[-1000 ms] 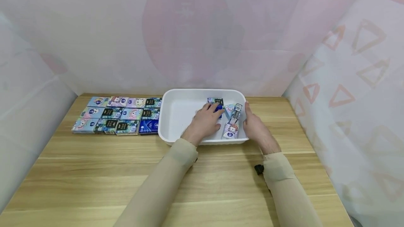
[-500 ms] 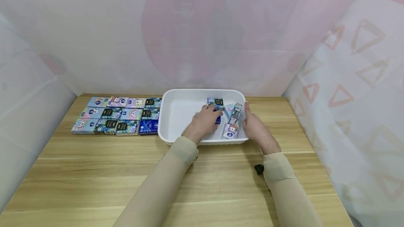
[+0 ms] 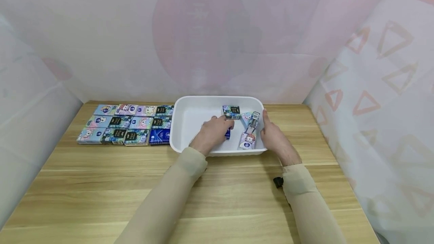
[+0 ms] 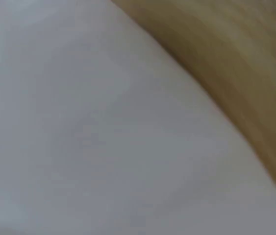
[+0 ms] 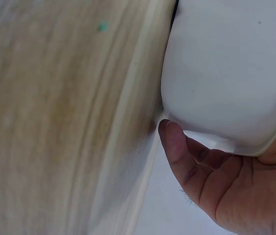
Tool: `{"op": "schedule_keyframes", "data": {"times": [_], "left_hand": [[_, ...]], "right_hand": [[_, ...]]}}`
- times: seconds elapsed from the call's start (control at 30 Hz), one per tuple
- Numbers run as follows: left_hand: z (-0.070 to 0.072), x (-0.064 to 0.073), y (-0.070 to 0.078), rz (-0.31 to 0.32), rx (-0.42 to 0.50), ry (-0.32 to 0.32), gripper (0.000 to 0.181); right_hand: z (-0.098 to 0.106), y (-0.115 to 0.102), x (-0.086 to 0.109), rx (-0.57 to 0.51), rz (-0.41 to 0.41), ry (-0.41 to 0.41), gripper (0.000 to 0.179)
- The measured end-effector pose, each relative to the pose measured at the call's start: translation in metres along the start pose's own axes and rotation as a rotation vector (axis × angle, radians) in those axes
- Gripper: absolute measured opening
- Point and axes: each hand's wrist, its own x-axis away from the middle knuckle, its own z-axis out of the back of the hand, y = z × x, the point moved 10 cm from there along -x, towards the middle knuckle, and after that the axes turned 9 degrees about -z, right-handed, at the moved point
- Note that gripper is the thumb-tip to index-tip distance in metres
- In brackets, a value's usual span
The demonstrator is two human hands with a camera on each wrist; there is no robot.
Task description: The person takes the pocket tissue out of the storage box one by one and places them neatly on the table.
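Observation:
My left hand (image 3: pixel 213 132) reaches into a white plastic tray (image 3: pixel 190 98) and grips a dark blue tissue pack (image 3: pixel 227 134), mostly hidden under the fingers. Just behind it lies a flowered pack with a black label (image 3: pixel 231 111). At the tray's right end are a light blue pack (image 3: pixel 245 118), a pack on its edge with a barcode (image 3: pixel 254 120) and a white-purple pack (image 3: pixel 247 141). My right hand (image 3: pixel 275 137) holds the tray's right end; in the right wrist view its curled fingers (image 5: pixel 176 142) meet the outer wall. The left wrist view has only tray wall (image 4: pixel 103 127) and wood.
Left of the tray, several tissue packs (image 3: pixel 120 121) lie flat in three tidy rows, the nearest touching or close to its left wall. The wooden table (image 3: pixel 230 198) extends toward me. A printed cloth backdrop (image 3: pixel 203 48) stands behind, with cloth sides left and right.
My left hand has drawn the blue pack left and toward me inside the tray, away from the flowered pack, which is now uncovered. The right hand stays at the tray's end.

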Motion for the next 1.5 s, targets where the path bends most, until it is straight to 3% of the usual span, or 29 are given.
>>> {"op": "schedule_keyframes", "data": {"times": [0.67, 0.9, 1.27, 1.5], "left_hand": [[0.046, 0.055, -0.036, 0.005, 0.002, 0.052, 0.045], [0.065, 0.079, -0.047, -0.03, -0.047, 0.101, 0.048], [0.078, 0.115, -0.069, -0.051, -0.091, 0.129, 0.049], [0.085, 0.141, -0.085, -0.087, -0.021, 0.159, 0.047]], "right_hand": [[0.001, -0.001, 0.0, -0.007, -0.001, 0.0, 0.081], [0.001, 0.0, 0.0, -0.006, 0.001, 0.0, 0.083], [0.001, 0.0, 0.0, -0.017, -0.014, -0.008, 0.083], [0.0, 0.0, 0.0, -0.009, -0.021, -0.01, 0.082]]}}
